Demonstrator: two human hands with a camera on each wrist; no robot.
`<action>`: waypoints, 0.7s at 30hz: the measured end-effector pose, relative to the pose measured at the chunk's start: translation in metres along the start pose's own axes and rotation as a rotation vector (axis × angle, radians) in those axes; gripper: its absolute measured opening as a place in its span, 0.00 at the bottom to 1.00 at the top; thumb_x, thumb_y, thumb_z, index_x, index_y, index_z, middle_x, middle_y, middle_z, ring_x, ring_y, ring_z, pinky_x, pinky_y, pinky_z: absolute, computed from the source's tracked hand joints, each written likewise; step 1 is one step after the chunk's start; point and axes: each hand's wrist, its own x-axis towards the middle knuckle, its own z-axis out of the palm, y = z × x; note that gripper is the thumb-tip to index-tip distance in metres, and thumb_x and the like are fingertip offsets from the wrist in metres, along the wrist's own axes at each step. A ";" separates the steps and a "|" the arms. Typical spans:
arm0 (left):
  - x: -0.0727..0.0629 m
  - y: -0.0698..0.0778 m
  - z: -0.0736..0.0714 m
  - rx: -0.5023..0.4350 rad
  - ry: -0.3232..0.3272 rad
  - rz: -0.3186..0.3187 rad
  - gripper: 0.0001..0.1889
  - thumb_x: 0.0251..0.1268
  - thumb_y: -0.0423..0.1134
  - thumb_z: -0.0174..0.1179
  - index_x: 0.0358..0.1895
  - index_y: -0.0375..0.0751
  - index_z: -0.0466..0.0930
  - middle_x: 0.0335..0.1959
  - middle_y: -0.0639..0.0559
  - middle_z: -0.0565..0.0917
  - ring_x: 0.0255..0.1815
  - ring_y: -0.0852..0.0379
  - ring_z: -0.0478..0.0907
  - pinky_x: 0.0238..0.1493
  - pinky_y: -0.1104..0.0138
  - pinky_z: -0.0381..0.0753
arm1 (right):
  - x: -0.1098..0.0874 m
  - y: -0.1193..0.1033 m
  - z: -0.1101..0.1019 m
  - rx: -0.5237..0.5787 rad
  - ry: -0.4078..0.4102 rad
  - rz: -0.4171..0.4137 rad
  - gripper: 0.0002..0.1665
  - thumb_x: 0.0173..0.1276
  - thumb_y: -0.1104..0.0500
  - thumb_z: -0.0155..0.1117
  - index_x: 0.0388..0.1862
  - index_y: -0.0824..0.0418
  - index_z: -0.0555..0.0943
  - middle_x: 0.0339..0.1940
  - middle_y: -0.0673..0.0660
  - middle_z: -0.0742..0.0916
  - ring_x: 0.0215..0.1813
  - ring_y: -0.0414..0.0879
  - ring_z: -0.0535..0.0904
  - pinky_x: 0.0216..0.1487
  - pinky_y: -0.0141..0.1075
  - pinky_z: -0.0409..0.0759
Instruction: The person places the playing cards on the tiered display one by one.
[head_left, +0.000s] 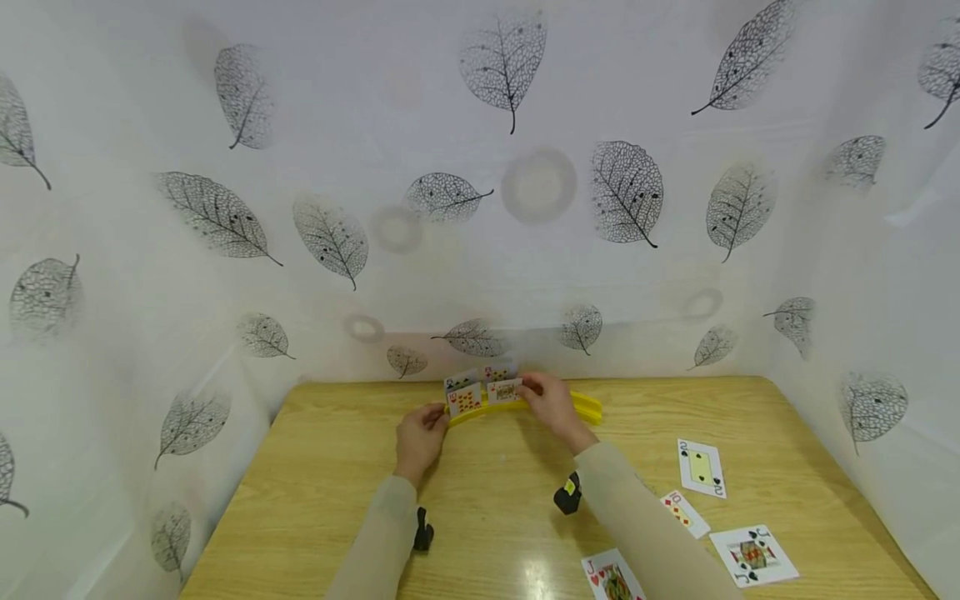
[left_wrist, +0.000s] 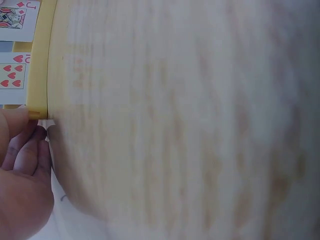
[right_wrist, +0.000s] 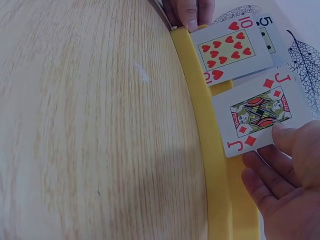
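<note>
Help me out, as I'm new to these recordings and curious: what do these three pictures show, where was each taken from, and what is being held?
There is no robot here, only a person's two bare hands. The wide picture comes from a camera on the head, looking forward and down; the other two come from cameras on the left and right wrists.

On the wooden-looking table is a curved yellow card holder. The left hand grips one end of it. The right hand pinches the jack of diamonds at the holder; whether it is fully seated, I can't tell. Beside it stands the ten of hearts, with a black five and another card behind. Loose face-up cards, including a two of spades, lie to the right.
</note>
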 end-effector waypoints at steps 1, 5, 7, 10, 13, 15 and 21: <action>0.000 0.000 0.000 -0.001 -0.001 -0.005 0.10 0.71 0.30 0.67 0.51 0.33 0.89 0.46 0.38 0.91 0.51 0.42 0.90 0.56 0.53 0.90 | 0.000 0.000 0.000 0.001 0.000 0.004 0.13 0.76 0.63 0.67 0.55 0.69 0.87 0.48 0.65 0.91 0.51 0.59 0.88 0.55 0.50 0.89; 0.000 -0.001 0.000 0.001 -0.002 -0.003 0.10 0.71 0.30 0.66 0.51 0.33 0.89 0.46 0.38 0.91 0.51 0.42 0.90 0.55 0.53 0.90 | 0.001 0.000 0.001 -0.004 0.000 0.006 0.13 0.76 0.64 0.67 0.54 0.69 0.87 0.48 0.65 0.91 0.50 0.58 0.87 0.54 0.50 0.89; 0.000 -0.001 0.001 0.000 -0.002 -0.002 0.10 0.71 0.30 0.66 0.51 0.33 0.89 0.46 0.38 0.91 0.51 0.42 0.90 0.55 0.53 0.90 | 0.001 0.000 0.002 -0.012 0.003 -0.006 0.12 0.75 0.64 0.67 0.53 0.69 0.87 0.47 0.65 0.91 0.49 0.58 0.87 0.53 0.50 0.89; 0.000 -0.002 0.001 0.001 0.000 0.002 0.09 0.71 0.29 0.66 0.51 0.32 0.89 0.45 0.38 0.91 0.50 0.42 0.90 0.55 0.53 0.90 | 0.001 0.000 0.003 -0.011 0.003 -0.021 0.11 0.75 0.65 0.67 0.52 0.69 0.87 0.46 0.65 0.91 0.47 0.57 0.87 0.52 0.50 0.89; 0.000 -0.002 0.001 -0.002 0.001 -0.005 0.10 0.71 0.30 0.66 0.51 0.32 0.89 0.45 0.38 0.91 0.50 0.43 0.90 0.55 0.53 0.90 | 0.001 0.000 0.004 0.000 0.001 -0.022 0.11 0.75 0.65 0.67 0.52 0.69 0.87 0.46 0.65 0.91 0.48 0.58 0.87 0.53 0.50 0.89; 0.001 -0.002 0.001 0.002 0.008 0.003 0.09 0.71 0.30 0.66 0.51 0.32 0.89 0.45 0.38 0.92 0.49 0.43 0.90 0.54 0.53 0.91 | 0.001 0.001 0.005 0.005 -0.001 -0.020 0.11 0.75 0.65 0.67 0.52 0.69 0.87 0.47 0.65 0.91 0.49 0.58 0.87 0.54 0.51 0.89; 0.001 -0.003 0.002 -0.001 0.012 -0.002 0.09 0.70 0.30 0.67 0.50 0.33 0.89 0.44 0.40 0.92 0.48 0.44 0.90 0.53 0.54 0.91 | 0.001 0.003 0.006 -0.012 0.005 -0.029 0.11 0.74 0.66 0.67 0.52 0.69 0.87 0.47 0.66 0.91 0.49 0.59 0.87 0.54 0.51 0.89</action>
